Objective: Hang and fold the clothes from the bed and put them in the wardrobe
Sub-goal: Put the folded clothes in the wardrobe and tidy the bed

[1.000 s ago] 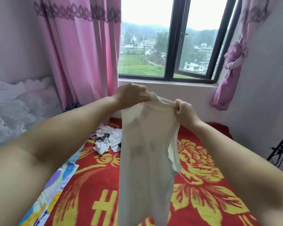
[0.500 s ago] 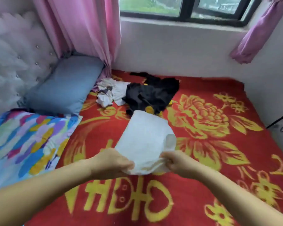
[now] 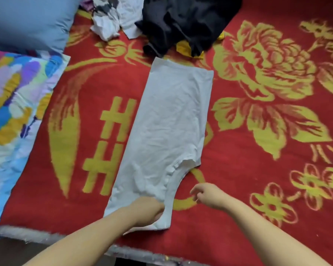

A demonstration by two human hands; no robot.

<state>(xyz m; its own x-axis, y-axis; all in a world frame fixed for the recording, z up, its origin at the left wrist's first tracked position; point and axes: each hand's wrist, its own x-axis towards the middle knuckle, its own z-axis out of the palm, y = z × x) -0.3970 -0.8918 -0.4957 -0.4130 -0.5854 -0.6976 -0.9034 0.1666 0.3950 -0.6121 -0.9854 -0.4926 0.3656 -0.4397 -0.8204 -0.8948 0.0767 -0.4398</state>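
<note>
A white sleeveless top (image 3: 169, 121), folded lengthwise, lies flat on the red and gold blanket (image 3: 238, 179) with its shoulder end nearest me. My left hand (image 3: 148, 210) grips that near end, fingers curled into the cloth. My right hand (image 3: 208, 194) hovers just right of the top, fingers loosely spread and holding nothing. A black garment (image 3: 183, 20) and a crumpled white garment (image 3: 112, 18) lie in a pile at the far side of the bed.
A grey-blue pillow (image 3: 27, 22) and a multicoloured quilt (image 3: 13, 112) lie at the left. The bed's near edge (image 3: 27, 235) runs along the bottom, with dark floor below. A yellow item (image 3: 185, 48) peeks from under the black garment.
The top was held up in the air by both hands, then lowered and spread flat on the blanket. My right hand has let go of it; my view has tilted down.
</note>
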